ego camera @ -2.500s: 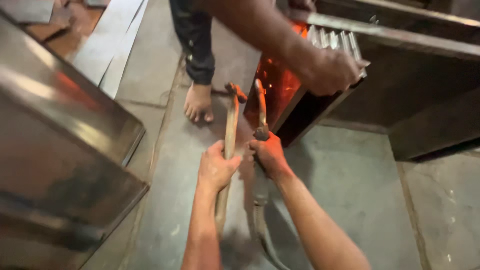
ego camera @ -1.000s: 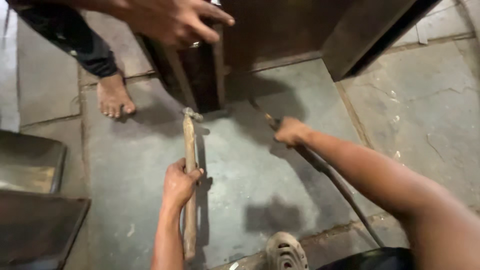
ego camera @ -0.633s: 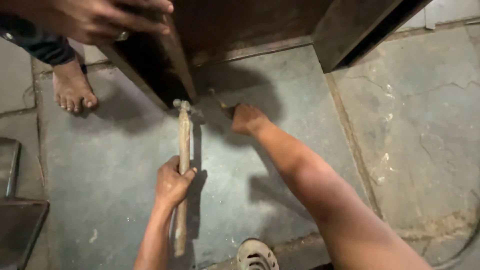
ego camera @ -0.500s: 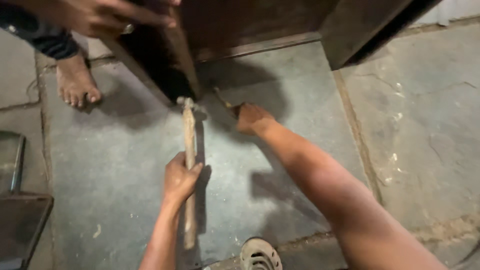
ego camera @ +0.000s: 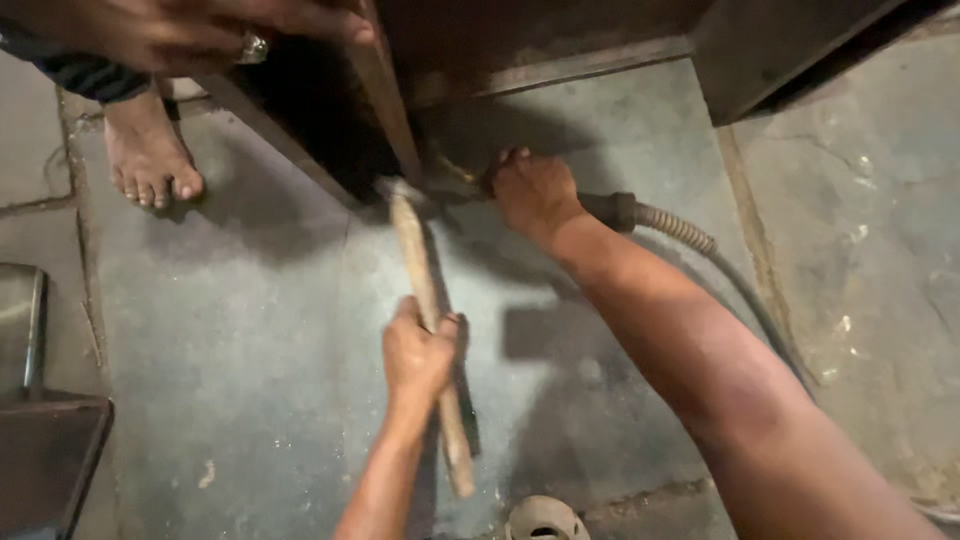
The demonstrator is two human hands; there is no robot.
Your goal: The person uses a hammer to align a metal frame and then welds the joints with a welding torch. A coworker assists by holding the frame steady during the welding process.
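My left hand [ego camera: 418, 356] grips the wooden handle of a hammer [ego camera: 425, 290]. Its head [ego camera: 398, 186] rests against the lower edge of a dark metal frame [ego camera: 385, 95]. My right hand [ego camera: 532, 190] is closed around a torch-like tool with a corrugated hose [ego camera: 672, 226], and the tool's tip [ego camera: 450, 172] points at the frame's bottom corner. Another person's hand [ego camera: 200, 30], wearing a ring, holds the frame from above at the top left.
The other person's bare foot [ego camera: 147, 150] stands on the concrete floor at the left. Sheet-metal pieces [ego camera: 45, 450] lie at the lower left edge. A second dark metal part [ego camera: 780, 45] stands at the top right. A small round object [ego camera: 545, 520] sits at the bottom.
The camera view has shifted closer over the frame's lower corner. My right hand with the hose tool moved in under the frame, and the hammer head came up against its edge.
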